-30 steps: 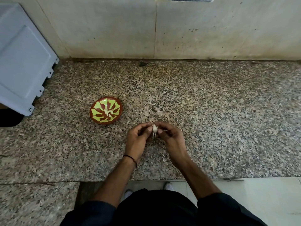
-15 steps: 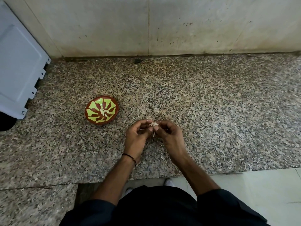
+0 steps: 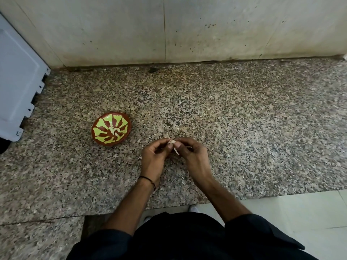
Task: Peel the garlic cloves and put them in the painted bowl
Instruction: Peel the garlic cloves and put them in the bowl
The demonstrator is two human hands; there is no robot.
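- Nearest the camera are the person's dark sleeves (image 3: pixel 105 244), with the toe of a white shoe (image 3: pixel 194 209) and pale floor tiles (image 3: pixel 300 212) showing below the counter's edge.
- A thin black wrist band (image 3: pixel 148 180) circles the left wrist.
- The left hand (image 3: pixel 153 158) is curled, its thumb and fingertips pinching one side of a garlic clove (image 3: pixel 171 142).
- The right hand (image 3: pixel 193 156) is curled too, its thumb and forefinger nipping the other side of the clove. Both hands are above the speckled granite counter (image 3: pixel 244 137).
- A pale strip of skin (image 3: pixel 176 151) hangs loose below the clove, so peeling looks under way and unfinished. How much skin is left is too small to tell.
- To do this step well, one hand should probably hold the clove steady. The other can catch the loose edge with a thumbnail and pull along the clove's length. Turning the clove would bring off the remaining skin without bruising it.
- The painted bowl (image 3: pixel 124 124), red-brown with yellow-green markings, sits on the counter near the left hand but apart from it. A few pale peeled cloves (image 3: pixel 114 131) lie in its middle.
- The bared clove should go in there, and the scraps should stay out.
- Farthest off are a stained tiled wall (image 3: pixel 206 29) and, at left, a pale grey panel (image 3: pixel 16 81).
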